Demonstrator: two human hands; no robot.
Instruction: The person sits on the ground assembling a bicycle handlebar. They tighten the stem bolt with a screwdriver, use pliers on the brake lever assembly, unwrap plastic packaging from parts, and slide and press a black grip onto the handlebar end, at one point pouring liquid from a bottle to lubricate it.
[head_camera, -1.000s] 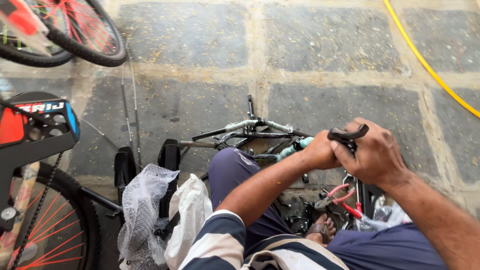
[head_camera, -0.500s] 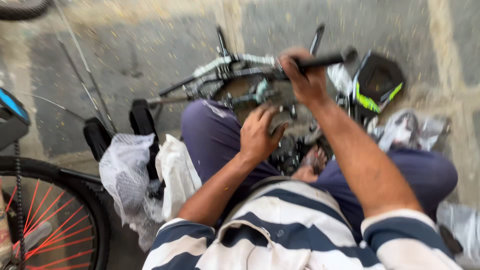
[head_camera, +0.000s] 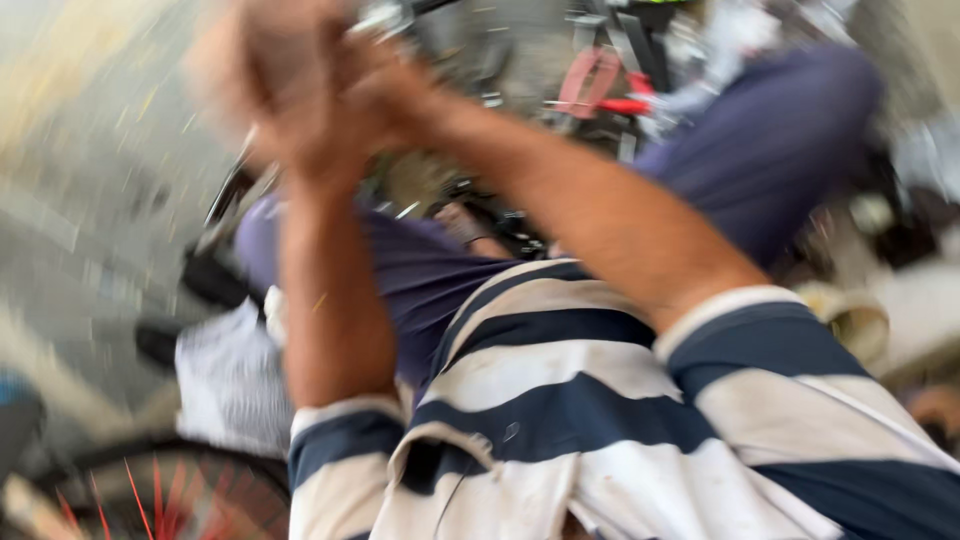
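While picture heavily blurred, striped shirt (head_camera: 560, 420) nearest, at bottom. Bicycle wheel (head_camera: 160, 490) with red spokes bottom left, white bag (head_camera: 230, 380) just above. Both forearms reach up; left hand (head_camera: 270, 90) and right hand (head_camera: 385, 95) meet near top left, touching. Fingers' state: cannot tell. Beyond hands, bicycle parts (head_camera: 600, 80), red piece among them.

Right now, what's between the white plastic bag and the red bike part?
In the head view, the person's lap in dark blue trousers lies between the white plastic bag and the red bike part, crossed by the left forearm.
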